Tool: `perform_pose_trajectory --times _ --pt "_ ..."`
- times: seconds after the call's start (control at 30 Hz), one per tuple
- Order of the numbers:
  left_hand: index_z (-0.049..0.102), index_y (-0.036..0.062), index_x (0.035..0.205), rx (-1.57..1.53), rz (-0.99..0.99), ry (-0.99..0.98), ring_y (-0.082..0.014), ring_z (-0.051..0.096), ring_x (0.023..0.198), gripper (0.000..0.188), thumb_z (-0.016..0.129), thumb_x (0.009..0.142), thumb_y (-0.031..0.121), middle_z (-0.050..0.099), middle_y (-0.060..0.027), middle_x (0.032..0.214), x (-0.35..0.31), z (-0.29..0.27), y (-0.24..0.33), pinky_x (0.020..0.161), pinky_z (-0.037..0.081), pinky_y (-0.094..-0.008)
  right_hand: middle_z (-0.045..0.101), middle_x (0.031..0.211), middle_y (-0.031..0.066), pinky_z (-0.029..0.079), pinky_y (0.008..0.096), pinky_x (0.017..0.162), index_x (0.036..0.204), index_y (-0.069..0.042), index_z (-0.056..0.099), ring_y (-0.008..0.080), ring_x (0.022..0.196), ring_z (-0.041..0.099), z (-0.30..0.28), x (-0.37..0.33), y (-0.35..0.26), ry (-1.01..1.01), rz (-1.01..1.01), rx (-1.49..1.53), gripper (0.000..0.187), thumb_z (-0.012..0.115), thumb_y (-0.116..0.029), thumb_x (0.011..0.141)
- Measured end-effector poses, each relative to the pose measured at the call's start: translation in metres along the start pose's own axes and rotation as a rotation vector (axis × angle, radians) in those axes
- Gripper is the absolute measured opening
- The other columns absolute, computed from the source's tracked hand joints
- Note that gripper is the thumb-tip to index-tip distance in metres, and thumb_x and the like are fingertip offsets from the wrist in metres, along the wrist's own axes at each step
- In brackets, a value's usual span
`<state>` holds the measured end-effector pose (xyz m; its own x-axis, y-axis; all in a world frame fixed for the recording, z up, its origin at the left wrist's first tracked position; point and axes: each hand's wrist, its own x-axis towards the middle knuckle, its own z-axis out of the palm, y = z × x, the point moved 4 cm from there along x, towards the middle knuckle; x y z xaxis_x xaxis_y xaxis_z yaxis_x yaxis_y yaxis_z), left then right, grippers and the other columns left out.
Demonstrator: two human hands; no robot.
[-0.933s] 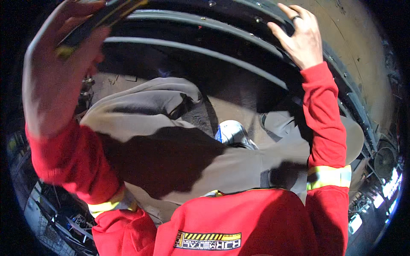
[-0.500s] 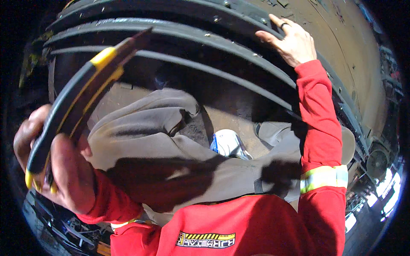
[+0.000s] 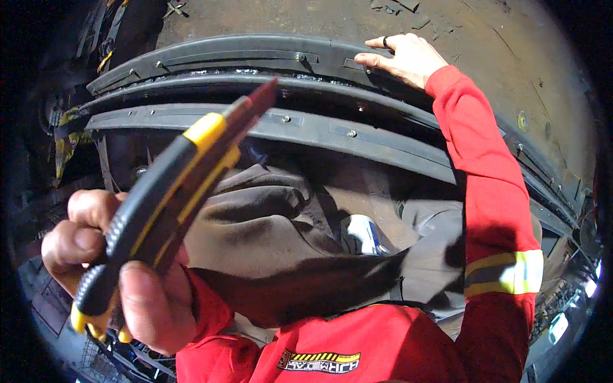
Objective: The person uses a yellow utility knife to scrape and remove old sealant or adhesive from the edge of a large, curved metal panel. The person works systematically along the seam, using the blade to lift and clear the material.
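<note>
In my left hand (image 3: pixel 89 255) is a snap-off utility knife (image 3: pixel 156 201) with a black and yellow handle. Its blade is out, pointing up and to the right, and looks reddish brown. The fingers are closed around the handle; the tip stands in front of long, dark curved strips in the picture. My right hand (image 3: pixel 408 59), a dark ring on one finger, lies against the upper edge of the farthest black strip (image 3: pixel 255 48). Its fingers are stretched out, thumb apart. A nearer grey-black strip (image 3: pixel 319 127) with small bolts runs across above my legs.
Between my legs in grey trousers (image 3: pixel 268 268) is a white and blue container (image 3: pixel 363 234), partly hidden. Beyond the strips spreads a brown, dirty floor (image 3: pixel 306 19) with scraps. At the left are dark metal pieces and a yellow-black item (image 3: pixel 67 143).
My view has shifted, so the strips show lower and more fully. The knife has come right and slightly down in the picture. My right hand stays on the far strip.
</note>
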<state>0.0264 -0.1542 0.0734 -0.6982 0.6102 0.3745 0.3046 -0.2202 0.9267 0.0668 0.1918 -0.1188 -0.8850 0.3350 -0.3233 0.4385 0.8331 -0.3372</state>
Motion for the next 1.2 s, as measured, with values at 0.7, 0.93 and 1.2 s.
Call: perform_pose_trajectory --times 0.7,0.93,1.2 --pt "0.06 -0.006 0.097 0.448 -0.492 -0.426 -0.0083 0.06 0.065 0.016 0.063 0.082 -0.005 0.064 -0.0082 0.086 0.137 0.092 -0.138 0.059 0.048 -0.0207 0.069 0.1 0.0214 0.048 0.0432 0.09 0.117 -0.004 0.067 0.0375 0.095 0.064 0.009 0.021 0.017 -0.047 -0.219 0.099 0.074 0.05 -0.068 0.086" --pt "0.061 -0.0035 0.097 0.489 -0.605 -0.478 -0.006 0.057 0.066 0.015 0.065 0.083 0.0 0.063 -0.0035 0.078 0.132 0.101 -0.158 0.062 0.047 -0.0205 0.069 0.098 0.0222 0.05 0.0427 0.088 0.114 -0.004 0.069 0.037 0.093 0.065 0.005 0.023 0.018 0.005 -0.249 0.11 0.072 0.053 -0.067 0.085" --pt "0.06 -0.0069 0.102 0.724 -0.48 -0.423 -0.0118 0.058 0.064 0.024 0.058 0.086 0.01 0.065 -0.0125 0.089 0.15 0.078 -0.136 0.053 0.045 -0.0227 0.068 0.098 0.0208 0.048 0.0419 0.091 0.108 -0.007 0.072 0.0354 0.097 0.064 0.01 0.029 0.022 -0.057 -0.22 0.119 0.07 0.051 -0.069 0.084"
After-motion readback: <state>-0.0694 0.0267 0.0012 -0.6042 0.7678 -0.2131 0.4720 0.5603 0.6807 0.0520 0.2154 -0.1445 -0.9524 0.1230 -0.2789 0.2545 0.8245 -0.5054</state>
